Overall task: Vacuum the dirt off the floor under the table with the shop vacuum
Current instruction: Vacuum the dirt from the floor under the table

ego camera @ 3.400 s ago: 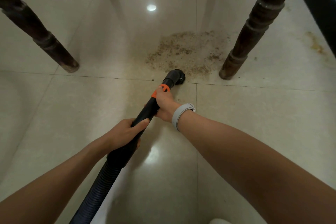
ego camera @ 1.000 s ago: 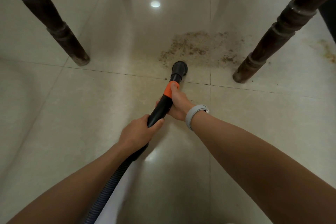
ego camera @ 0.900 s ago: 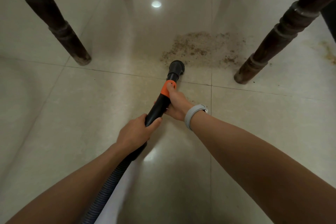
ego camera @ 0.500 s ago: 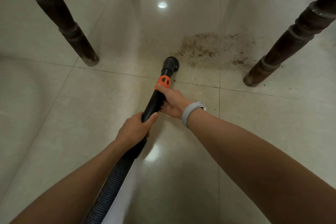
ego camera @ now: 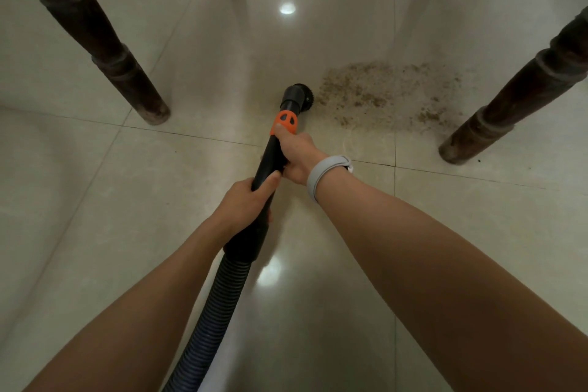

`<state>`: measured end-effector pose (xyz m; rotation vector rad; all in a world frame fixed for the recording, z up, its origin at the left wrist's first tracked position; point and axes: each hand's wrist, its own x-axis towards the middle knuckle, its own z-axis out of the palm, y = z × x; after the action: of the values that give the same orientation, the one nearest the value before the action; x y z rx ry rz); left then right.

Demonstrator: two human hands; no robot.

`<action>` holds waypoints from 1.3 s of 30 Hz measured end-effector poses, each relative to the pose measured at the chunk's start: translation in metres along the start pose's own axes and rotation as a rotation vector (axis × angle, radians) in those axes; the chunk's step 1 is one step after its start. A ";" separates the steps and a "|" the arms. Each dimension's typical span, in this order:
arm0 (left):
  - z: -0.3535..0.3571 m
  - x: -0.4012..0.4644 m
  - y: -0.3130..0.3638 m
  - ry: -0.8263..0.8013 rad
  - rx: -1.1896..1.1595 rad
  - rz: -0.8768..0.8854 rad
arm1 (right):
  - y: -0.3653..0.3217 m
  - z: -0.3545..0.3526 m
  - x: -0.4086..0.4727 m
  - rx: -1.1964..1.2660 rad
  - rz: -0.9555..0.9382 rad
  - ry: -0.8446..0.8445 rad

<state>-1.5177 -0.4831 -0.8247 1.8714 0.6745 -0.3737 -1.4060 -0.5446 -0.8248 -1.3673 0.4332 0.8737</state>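
Hands first: your left hand [ego camera: 246, 205] is clenched around the black wand [ego camera: 270, 165] low down, just above the ribbed hose [ego camera: 219, 293], forearm reaching in from the lower left. Your right hand [ego camera: 297, 154] grips the wand higher, thumb against the orange collar [ego camera: 285, 122], a grey wristband [ego camera: 326, 173] on that wrist. The round brush nozzle [ego camera: 299, 97] rests on the pale tile floor [ego camera: 127, 200], just beside the left edge of the dirt patch [ego camera: 388, 95], which lies between the dark table legs [ego camera: 127, 73]. Half a second ago the nozzle sat similarly left of the patch; a second ago it was at the patch's near edge. No readable writing shows on the tool.
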 end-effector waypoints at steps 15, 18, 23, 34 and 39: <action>0.010 -0.035 -0.007 -0.076 0.072 -0.028 | 0.029 -0.025 -0.026 0.100 0.071 -0.005; 0.007 -0.035 -0.002 -0.103 0.098 -0.034 | 0.027 -0.025 -0.029 0.124 0.094 -0.002; -0.003 -0.005 0.024 -0.095 0.048 -0.029 | -0.009 -0.019 -0.017 0.120 0.040 -0.006; -0.010 -0.025 0.062 -0.047 0.082 -0.114 | 0.008 -0.113 -0.051 -0.517 0.051 -0.012; -0.010 -0.053 0.051 -0.055 0.124 -0.155 | 0.000 -0.137 -0.068 -0.458 0.120 0.001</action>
<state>-1.5295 -0.5028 -0.7539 1.9234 0.7760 -0.5762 -1.4196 -0.6948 -0.8021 -1.7737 0.3287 1.1164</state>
